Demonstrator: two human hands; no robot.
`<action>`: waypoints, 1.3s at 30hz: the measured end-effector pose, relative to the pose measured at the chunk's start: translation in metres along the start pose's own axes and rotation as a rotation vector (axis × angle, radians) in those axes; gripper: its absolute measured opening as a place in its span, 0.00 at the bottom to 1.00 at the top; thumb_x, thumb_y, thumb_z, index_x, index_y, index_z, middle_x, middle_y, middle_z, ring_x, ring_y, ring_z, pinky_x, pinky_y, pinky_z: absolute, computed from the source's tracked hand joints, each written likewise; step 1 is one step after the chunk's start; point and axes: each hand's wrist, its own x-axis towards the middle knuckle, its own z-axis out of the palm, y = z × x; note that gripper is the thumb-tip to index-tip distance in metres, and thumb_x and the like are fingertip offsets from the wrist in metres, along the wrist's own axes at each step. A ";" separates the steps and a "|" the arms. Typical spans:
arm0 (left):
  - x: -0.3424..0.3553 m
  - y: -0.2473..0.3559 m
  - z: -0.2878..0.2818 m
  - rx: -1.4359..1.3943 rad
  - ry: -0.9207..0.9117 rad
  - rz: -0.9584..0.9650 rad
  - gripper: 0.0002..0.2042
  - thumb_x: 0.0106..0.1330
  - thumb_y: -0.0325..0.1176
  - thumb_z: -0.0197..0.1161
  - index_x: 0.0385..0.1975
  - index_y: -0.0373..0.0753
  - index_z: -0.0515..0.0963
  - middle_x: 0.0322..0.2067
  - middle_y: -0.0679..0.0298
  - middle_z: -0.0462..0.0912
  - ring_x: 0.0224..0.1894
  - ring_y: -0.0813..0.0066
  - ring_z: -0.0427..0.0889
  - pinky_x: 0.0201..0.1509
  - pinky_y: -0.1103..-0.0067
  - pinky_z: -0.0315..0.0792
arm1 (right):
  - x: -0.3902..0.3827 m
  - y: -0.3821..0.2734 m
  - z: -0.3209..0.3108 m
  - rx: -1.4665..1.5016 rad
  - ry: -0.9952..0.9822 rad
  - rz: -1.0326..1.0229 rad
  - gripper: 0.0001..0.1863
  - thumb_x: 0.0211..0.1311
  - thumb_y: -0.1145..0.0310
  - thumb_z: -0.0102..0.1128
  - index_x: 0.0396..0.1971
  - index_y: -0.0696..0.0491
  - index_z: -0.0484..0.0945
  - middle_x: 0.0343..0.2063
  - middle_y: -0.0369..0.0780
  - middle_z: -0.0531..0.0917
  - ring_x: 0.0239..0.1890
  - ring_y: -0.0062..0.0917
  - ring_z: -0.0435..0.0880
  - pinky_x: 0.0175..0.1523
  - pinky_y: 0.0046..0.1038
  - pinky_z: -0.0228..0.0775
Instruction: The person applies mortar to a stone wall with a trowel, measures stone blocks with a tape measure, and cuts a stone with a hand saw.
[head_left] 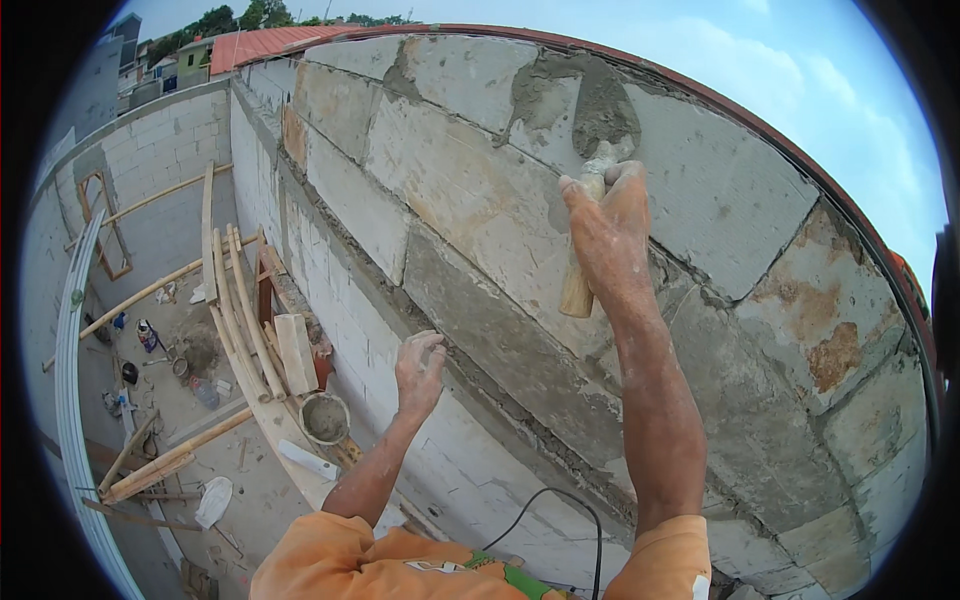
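Head view: the right hand (612,215) grips the trowel (604,112) around its wooden handle (577,290), the blade pointing up, coated with grey mortar and lying against the upper part of the block wall (455,165), just beside a mortar patch (540,88). The left hand (418,375) is empty, fingers loosely curled, near the wall's ledge; whether it touches is unclear. Below it, left, a bucket (327,441) of mortar stands near bamboo poles (228,318).

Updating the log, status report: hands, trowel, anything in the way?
Right hand gripping trowel, mortar-smeared blade at block wall. Left hand seemingly empty, by ledge. Nothing visibly blocking blade.
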 end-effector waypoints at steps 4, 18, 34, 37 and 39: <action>-0.015 -0.033 -0.041 0.094 0.041 -0.122 0.09 0.62 0.26 0.62 0.42 0.36 0.81 0.43 0.55 0.83 0.51 0.56 0.78 0.58 0.66 0.70 | -0.014 0.026 -0.007 0.064 0.105 -0.063 0.18 0.65 0.67 0.61 0.44 0.61 0.63 0.35 0.49 0.77 0.38 0.32 0.80 0.46 0.39 0.72; -0.041 -0.058 -0.074 0.285 0.069 -0.066 0.09 0.60 0.26 0.63 0.41 0.37 0.81 0.45 0.55 0.82 0.51 0.55 0.77 0.58 0.66 0.69 | 0.015 0.028 0.097 0.376 -0.038 0.075 0.16 0.63 0.69 0.61 0.42 0.61 0.65 0.39 0.49 0.75 0.43 0.34 0.76 0.51 0.40 0.68; -0.096 -0.092 -0.119 0.411 0.071 -0.136 0.09 0.60 0.28 0.63 0.41 0.39 0.81 0.42 0.56 0.82 0.50 0.54 0.77 0.57 0.65 0.69 | -0.007 0.057 0.102 0.262 0.008 -0.032 0.16 0.63 0.70 0.62 0.41 0.60 0.66 0.38 0.48 0.75 0.42 0.34 0.76 0.53 0.39 0.67; -0.113 -0.103 -0.134 0.451 0.043 -0.247 0.09 0.62 0.30 0.62 0.41 0.38 0.82 0.43 0.54 0.82 0.50 0.54 0.77 0.57 0.65 0.69 | -0.041 0.073 0.114 0.189 -0.020 -0.005 0.16 0.63 0.70 0.62 0.43 0.61 0.66 0.38 0.48 0.75 0.43 0.35 0.77 0.53 0.39 0.67; -0.121 -0.105 -0.141 0.477 0.047 -0.281 0.09 0.62 0.30 0.62 0.40 0.37 0.82 0.43 0.54 0.82 0.50 0.54 0.77 0.57 0.66 0.69 | -0.052 0.068 0.116 0.166 0.016 -0.073 0.18 0.61 0.70 0.64 0.44 0.61 0.66 0.38 0.50 0.76 0.43 0.37 0.77 0.53 0.39 0.67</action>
